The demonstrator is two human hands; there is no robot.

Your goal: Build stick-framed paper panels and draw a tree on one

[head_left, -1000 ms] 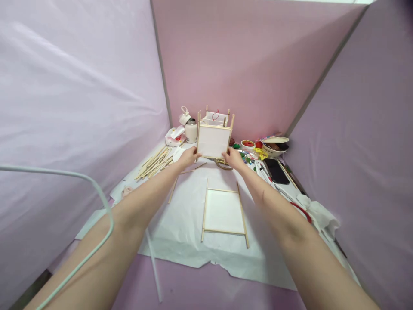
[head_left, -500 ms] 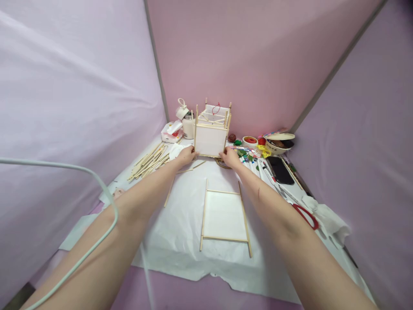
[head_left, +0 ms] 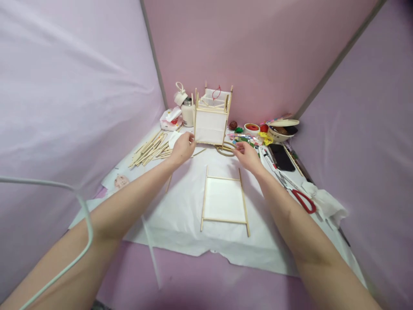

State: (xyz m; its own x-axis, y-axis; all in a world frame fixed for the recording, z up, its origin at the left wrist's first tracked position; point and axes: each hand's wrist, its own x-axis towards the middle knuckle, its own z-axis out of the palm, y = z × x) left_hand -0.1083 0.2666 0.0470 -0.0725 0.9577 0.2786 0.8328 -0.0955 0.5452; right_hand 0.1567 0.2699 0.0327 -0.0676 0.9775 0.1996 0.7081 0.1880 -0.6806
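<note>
L hand (head_left: 183, 148) is at the lower L corner of the stick-framed box (head_left: 210, 126) w/ white panels; can't tell if its fingers grip or just touch. R hand (head_left: 248, 157) is off the box, fingers loosely parted nr a brownish ring (head_left: 222, 151); contact unclear. Box stands upright toward back of white sheet (head_left: 180, 211); flat stick-framed panel (head_left: 225, 199) lies in front, b/w the forearms.

Box (head_left: 211, 126) and flat frame (head_left: 225, 200) of bare, matt wooden sticks with smooth, paper-like panels; glossy-faced phone (head_left: 282, 157); scissors (head_left: 293, 189) with metal-looking blades, smooth plastic-looking handles (head_left: 312, 210); creased, cloth-like left wall (head_left: 80, 86), softly sheened.
</note>
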